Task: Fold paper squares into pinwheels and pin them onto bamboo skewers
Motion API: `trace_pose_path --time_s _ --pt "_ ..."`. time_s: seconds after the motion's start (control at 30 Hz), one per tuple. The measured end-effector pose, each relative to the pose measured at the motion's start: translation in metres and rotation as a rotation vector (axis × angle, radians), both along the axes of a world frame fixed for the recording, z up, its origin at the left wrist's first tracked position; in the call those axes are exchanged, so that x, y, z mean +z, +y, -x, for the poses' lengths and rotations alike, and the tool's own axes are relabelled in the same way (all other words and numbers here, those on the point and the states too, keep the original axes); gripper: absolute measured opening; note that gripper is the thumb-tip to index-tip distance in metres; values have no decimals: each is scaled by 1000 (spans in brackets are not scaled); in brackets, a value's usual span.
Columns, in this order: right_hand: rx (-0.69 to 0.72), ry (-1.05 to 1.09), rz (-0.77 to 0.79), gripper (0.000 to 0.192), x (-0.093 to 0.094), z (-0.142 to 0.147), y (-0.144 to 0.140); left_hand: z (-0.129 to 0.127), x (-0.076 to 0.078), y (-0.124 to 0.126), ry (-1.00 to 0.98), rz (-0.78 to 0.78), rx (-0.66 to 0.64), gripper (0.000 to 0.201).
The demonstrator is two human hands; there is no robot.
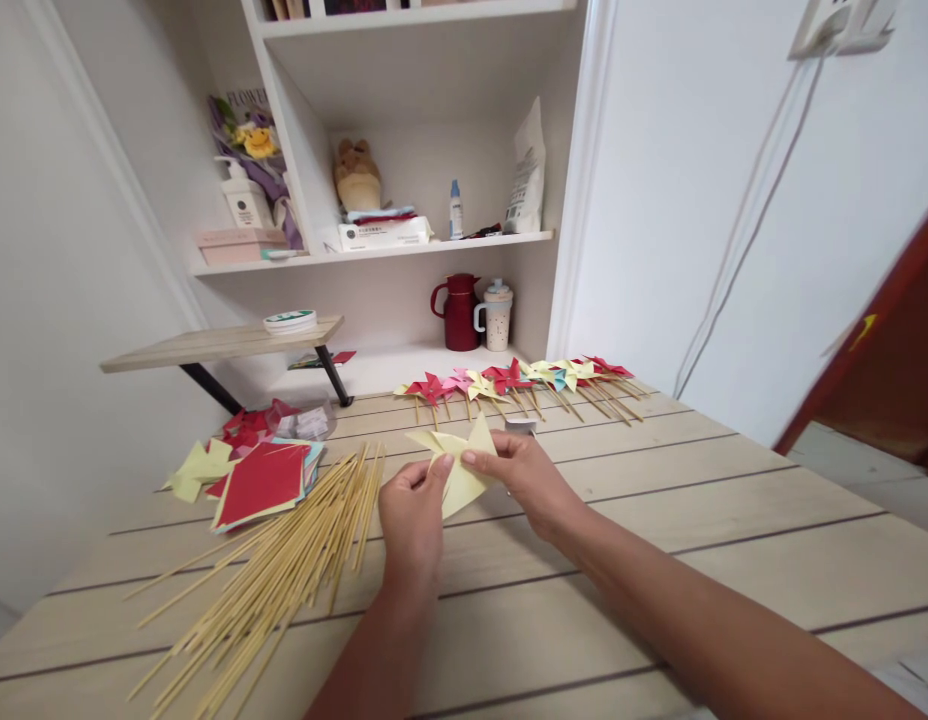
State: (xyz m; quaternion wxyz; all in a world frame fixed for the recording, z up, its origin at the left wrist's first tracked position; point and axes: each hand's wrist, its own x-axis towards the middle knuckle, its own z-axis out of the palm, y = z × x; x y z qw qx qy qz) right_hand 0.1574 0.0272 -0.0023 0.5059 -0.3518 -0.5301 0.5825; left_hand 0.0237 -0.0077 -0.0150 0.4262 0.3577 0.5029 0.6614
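The left hand (413,503) and right hand (530,482) both pinch a pale yellow paper pinwheel (464,487), at the left's two o'clock and the right's nine. It has pointy, folded corners. Thin, straight bamboo sticks (273,570) lie at the left's eight o'clock

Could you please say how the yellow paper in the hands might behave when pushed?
The yellow paper looks thin, so probably light. Its left corner juts out unsupported, suggesting some stiffness. Its folds might spring open once released, since both thumbs sit near its middle.
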Motion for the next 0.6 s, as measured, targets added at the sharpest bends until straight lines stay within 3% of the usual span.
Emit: trace_pose_path --time_s 0.2,0.6 --pt "5 -57 -33 29 -2 -3 3 -1 2 -1 -12 6 -1 39" --pt "-52 -184 -66 23 1 -5 3 6 2 0 -108 32 -238 40"
